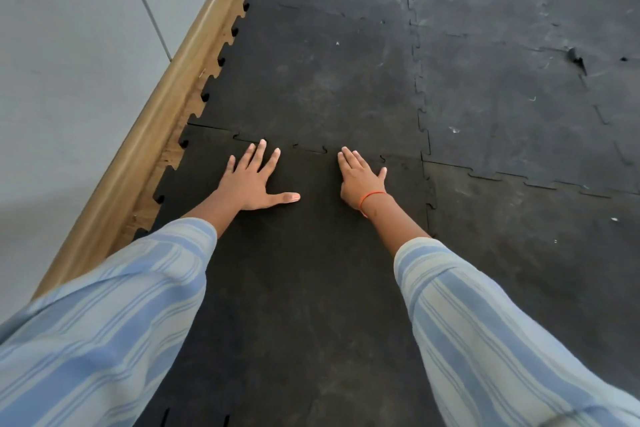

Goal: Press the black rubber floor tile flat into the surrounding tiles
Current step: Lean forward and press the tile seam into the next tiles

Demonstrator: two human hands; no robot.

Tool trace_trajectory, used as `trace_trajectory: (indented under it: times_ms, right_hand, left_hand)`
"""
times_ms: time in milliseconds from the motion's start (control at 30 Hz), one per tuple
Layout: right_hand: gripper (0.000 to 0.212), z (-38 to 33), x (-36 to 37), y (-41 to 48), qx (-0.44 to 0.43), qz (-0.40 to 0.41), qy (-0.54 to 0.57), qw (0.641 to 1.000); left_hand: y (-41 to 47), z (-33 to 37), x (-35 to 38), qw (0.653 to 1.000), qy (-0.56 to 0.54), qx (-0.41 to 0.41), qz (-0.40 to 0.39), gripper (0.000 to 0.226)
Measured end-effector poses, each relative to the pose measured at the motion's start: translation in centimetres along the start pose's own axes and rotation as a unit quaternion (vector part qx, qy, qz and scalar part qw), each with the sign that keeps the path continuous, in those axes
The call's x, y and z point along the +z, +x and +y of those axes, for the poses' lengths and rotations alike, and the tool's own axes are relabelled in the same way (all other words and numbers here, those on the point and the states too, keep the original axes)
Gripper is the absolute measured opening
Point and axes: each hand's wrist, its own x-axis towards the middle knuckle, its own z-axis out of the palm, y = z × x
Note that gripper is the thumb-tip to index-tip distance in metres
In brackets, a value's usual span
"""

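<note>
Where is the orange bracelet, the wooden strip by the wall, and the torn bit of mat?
orange bracelet (372,197), head view, on the wrist band.
wooden strip (162,104), head view, mid-length.
torn bit (576,59), head view, the raised flap.

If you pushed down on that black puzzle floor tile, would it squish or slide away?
The black rubber floor tile probably gives only a little under the left hand and right hand; it looks thick and dense. It likely won't slide, since its puzzle teeth lock into the neighbouring tiles. Lifted, it would probably feel heavy and bend slowly.
</note>
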Motion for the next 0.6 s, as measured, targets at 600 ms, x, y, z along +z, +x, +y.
trace_trajectory:
  times_ms: [600]
  right_hand:
    - [0.109, -5.5, -0.1, 0.1, -0.002, -0.115, 0.040, 0.993]
  left_hand:
    - [-0.5, -5.6, -0.3, 0.996, -0.039, -0.071, 0.040, 0.112]
